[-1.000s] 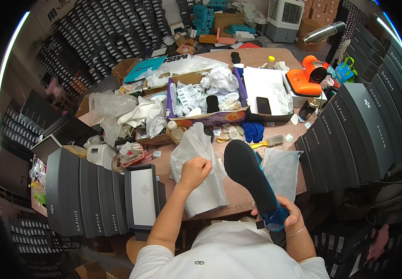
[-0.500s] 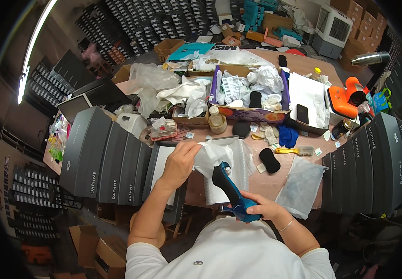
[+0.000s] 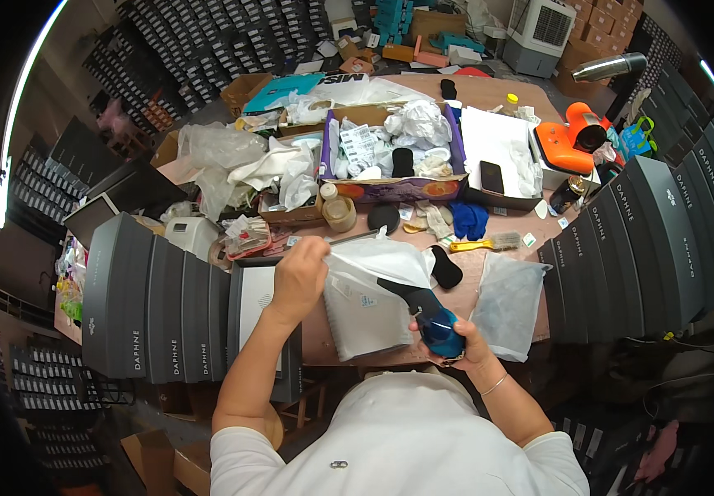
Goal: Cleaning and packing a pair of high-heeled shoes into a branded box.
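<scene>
My left hand [image 3: 301, 281] pinches the edge of a thin white bag [image 3: 377, 260] and holds it up over the table. In my right hand [image 3: 468, 343] is a blue high-heeled shoe [image 3: 442, 331] with a black insole, gripped around its heel end. The shoe's front end is covered by the white bag, so its toe is hidden. Beneath the bag lies a pale, ribbed translucent packing sheet [image 3: 361, 326]. Left of it, under my left forearm, stands an open dark grey shoe box [image 3: 291, 351] with white paper inside.
Dark grey shoe boxes stand in rows at left [image 3: 129, 302] and right [image 3: 621, 256]. A flat white bag [image 3: 512, 302] lies right of my hands. Beyond are a yellow-handled brush [image 3: 472, 245], a black pad [image 3: 446, 269], a bottle [image 3: 339, 213] and a purple-edged carton [image 3: 390, 192] of crumpled paper.
The shoe has turned and its front end has gone into the white bag. My left hand has drawn the bag outward over it. The whole view has shifted slightly.
</scene>
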Motion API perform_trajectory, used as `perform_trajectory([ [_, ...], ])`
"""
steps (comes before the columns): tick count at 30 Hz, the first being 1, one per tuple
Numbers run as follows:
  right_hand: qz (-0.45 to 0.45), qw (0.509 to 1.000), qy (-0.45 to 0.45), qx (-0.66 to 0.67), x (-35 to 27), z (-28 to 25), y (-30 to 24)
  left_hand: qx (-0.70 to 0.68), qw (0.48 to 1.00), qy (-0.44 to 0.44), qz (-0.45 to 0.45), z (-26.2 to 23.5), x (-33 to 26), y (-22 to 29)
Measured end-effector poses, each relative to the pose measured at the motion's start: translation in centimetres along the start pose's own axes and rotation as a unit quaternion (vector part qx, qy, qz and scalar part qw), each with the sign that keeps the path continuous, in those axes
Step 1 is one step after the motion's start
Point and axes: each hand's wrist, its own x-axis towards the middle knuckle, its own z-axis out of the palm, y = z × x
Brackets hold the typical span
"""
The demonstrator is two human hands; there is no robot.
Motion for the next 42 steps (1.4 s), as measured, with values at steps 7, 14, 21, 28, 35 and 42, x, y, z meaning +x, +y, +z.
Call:
perform_trajectory([
  [7, 0.004, 0.993, -0.030, 0.112, -3.0, -2.4, 1.7, -0.620, 0.685, 0.104, -0.368, 9.2, -2.4, 1.0],
  [14, 0.014, 0.998, -0.041, -0.037, -3.2, -0.9, 0.8, -0.495, 0.831, 0.081, -0.240, 9.3, -0.9, 6.6],
  [21, -0.055, 0.991, 0.087, -0.087, -1.8, 6.4, -0.2, -0.215, 0.975, 0.044, 0.007, 2.5, -2.0, 9.4],
  [28, -0.070, 0.990, 0.124, -0.005, -0.5, 1.8, 1.5, -0.186, 0.972, 0.054, 0.134, 3.0, -1.9, 8.3],
  [35, -0.268, 0.816, 0.194, -0.474, 2.9, -3.7, 5.3, -0.319, 0.930, 0.019, 0.180, 7.2, -6.1, 13.3],
  [42, -0.193, 0.642, 0.160, -0.725, 2.9, 0.0, 1.9, -0.310, 0.943, -0.004, 0.124, 7.0, -8.8, 14.0],
])
